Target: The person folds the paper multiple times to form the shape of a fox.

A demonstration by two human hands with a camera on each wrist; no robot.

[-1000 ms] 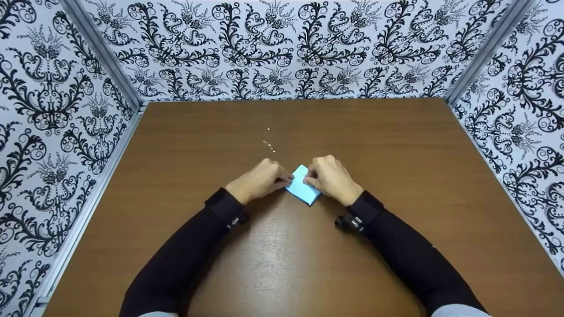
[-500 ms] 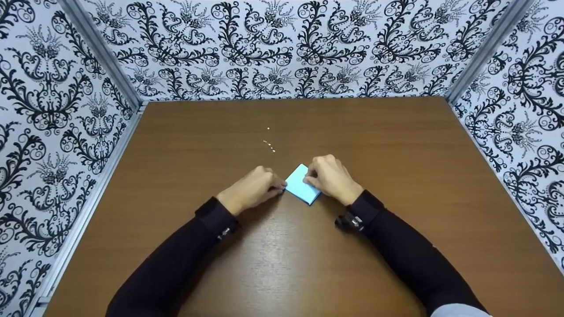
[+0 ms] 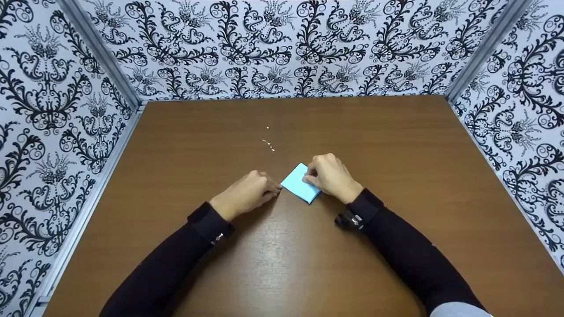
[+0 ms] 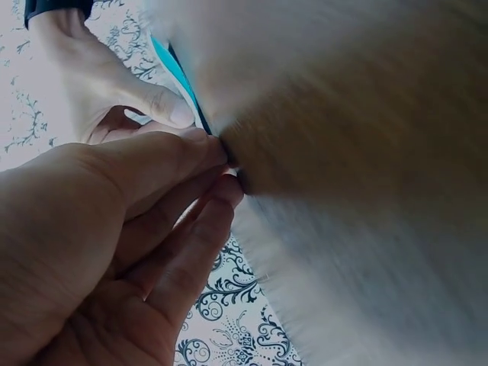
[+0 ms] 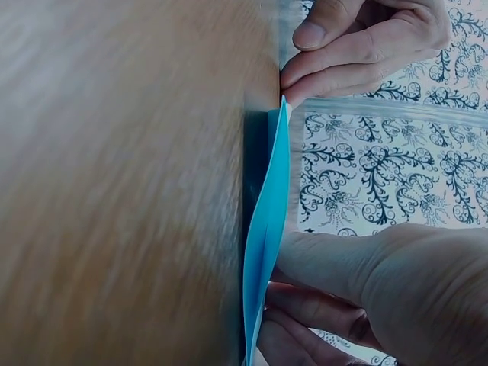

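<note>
A folded light-blue sheet of paper (image 3: 296, 181) lies on the wooden table, turned like a diamond in the head view. My right hand (image 3: 334, 177) presses on its right part, thumb and bent fingers set against the top. In the right wrist view the paper (image 5: 267, 221) shows edge-on, its layers bulging slightly apart. My left hand (image 3: 246, 192) has its fingertips down at the paper's left corner. Seen from the left wrist, the left thumb and fingers (image 4: 183, 267) lie close together there. Whether they touch the corner is unclear.
Small white specks (image 3: 269, 144) lie on the table (image 3: 198, 132) beyond the paper. Patterned walls (image 3: 273, 48) with metal corner posts close off the back and both sides. A dark-sleeved arm reaches in from each side.
My left hand has moved left and slightly nearer, from over the paper's left edge out to its corner, uncovering more paper. The right hand and paper stay put.
</note>
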